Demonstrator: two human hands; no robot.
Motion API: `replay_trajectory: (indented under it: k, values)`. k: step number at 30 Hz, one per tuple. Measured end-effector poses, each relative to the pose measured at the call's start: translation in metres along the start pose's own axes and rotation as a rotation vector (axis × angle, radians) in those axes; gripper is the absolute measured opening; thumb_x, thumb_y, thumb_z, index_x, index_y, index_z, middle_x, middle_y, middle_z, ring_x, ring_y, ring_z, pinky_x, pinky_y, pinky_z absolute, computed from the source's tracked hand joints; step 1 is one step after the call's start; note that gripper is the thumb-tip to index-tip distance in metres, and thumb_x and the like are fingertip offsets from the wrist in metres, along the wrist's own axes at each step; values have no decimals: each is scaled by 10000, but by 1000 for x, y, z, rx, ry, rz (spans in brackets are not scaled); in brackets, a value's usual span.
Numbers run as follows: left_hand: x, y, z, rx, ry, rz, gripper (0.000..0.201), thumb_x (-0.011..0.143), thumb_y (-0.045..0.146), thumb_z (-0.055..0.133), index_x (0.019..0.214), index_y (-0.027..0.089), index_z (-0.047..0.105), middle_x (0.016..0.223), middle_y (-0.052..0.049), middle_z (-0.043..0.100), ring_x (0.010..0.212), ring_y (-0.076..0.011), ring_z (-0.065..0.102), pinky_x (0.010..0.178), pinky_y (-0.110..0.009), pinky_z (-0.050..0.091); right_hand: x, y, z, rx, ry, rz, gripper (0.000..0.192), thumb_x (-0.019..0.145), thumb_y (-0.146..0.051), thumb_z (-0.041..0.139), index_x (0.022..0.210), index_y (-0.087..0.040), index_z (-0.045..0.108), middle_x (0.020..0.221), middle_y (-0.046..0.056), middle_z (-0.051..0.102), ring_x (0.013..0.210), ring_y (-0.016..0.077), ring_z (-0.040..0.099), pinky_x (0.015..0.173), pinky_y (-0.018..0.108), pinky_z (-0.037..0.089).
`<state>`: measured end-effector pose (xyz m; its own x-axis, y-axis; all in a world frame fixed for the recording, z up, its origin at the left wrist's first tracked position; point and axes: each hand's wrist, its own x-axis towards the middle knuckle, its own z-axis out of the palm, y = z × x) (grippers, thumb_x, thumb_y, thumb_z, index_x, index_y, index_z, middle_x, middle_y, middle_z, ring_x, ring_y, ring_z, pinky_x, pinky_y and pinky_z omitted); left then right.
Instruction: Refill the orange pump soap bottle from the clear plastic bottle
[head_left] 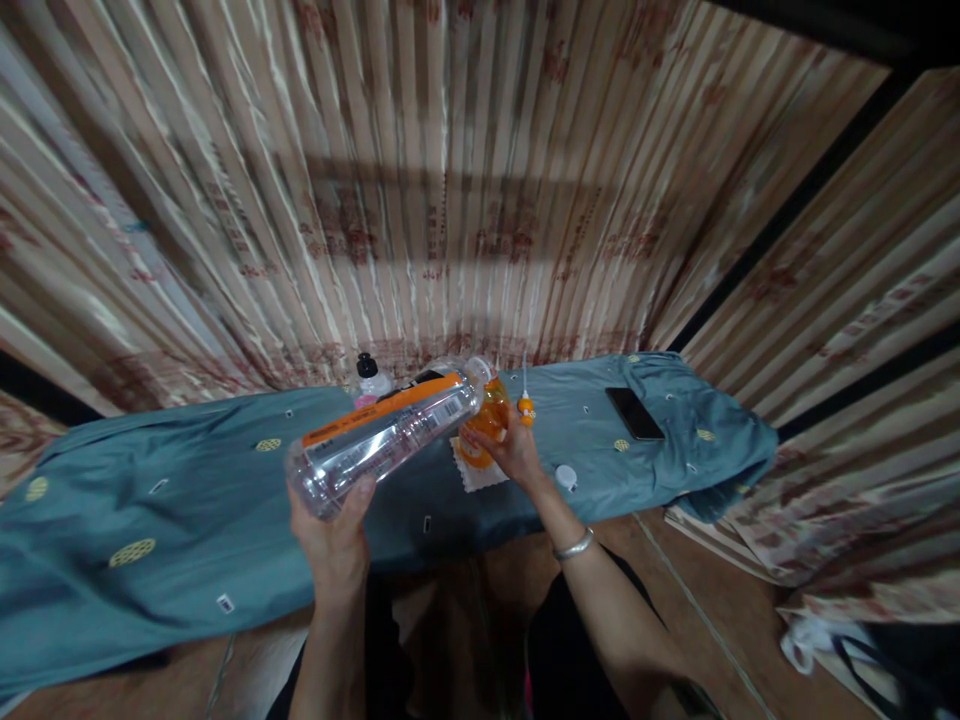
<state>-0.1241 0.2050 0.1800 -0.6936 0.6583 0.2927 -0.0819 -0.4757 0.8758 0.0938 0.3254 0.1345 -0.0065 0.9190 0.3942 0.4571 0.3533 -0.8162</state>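
My left hand [334,530] is closed around the bottom end of a large clear plastic bottle [390,450] with an orange label. The bottle lies tilted, its neck up to the right over a smaller orange bottle [474,448]. Around that orange bottle my right hand [514,447] is wrapped, a bangle on its wrist. Under the orange bottle is a pale cloth with a scalloped edge [480,482]. An orange pump top with a thin tube [526,410] is just beyond my right hand. A round white cap [566,477] lies on the teal cloth nearby.
A teal patterned cloth [202,500] covers the long narrow surface. A dark phone [634,413] lies on its right part. Behind the clear bottle stands a bottle with a black top [367,368]. Striped curtains [465,200] hang at the back and sides, with dark poles.
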Motion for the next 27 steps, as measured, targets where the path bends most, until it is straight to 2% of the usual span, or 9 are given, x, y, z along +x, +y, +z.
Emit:
replay_trajectory:
  k: [9, 13, 18, 22, 27]
  values:
    - [1, 1, 1, 27, -12, -6, 822, 665, 378, 891, 1413, 283, 563, 1327, -89, 656, 1257, -332, 623, 1140, -546, 435, 0, 1, 0, 70, -28, 9, 614, 751, -409, 844, 1283, -259, 575, 1075, 91, 749, 1077, 349, 734, 945, 536, 606]
    - [1, 1, 0, 14, 0, -6, 848, 640, 378, 909, 1409, 279, 565, 1319, -84, 654, 1249, -325, 625, 1154, -542, 419, 0, -2, -2, 77, -38, 2, 584, 766, -409, 829, 1270, -254, 577, 1091, 94, 747, 1074, 345, 734, 943, 531, 605]
    - [1, -1, -3, 38, -16, -9, 827, 683, 375, 889, 1428, 288, 542, 1319, -80, 651, 1235, -306, 634, 1149, -534, 426, -1, -3, -2, 60, -35, -14, 545, 798, -420, 786, 1257, -220, 572, 1093, 114, 748, 1075, 351, 730, 953, 549, 594]
    - [2, -4, -4, 56, -16, 4, 845, 677, 374, 892, 1435, 263, 535, 1326, -97, 648, 1218, -305, 644, 1126, -523, 450, 0, 0, 0, 68, -21, -25, 543, 800, -408, 785, 1268, -242, 565, 1083, 89, 750, 1081, 334, 732, 961, 537, 594]
    - [1, -3, -3, 47, -24, -2, 869, 680, 370, 887, 1460, 285, 513, 1339, -83, 647, 1227, -302, 641, 1147, -536, 423, 0, 3, 0, 65, -26, 3, 558, 788, -426, 801, 1262, -250, 565, 1095, 96, 754, 1038, 339, 746, 925, 540, 608]
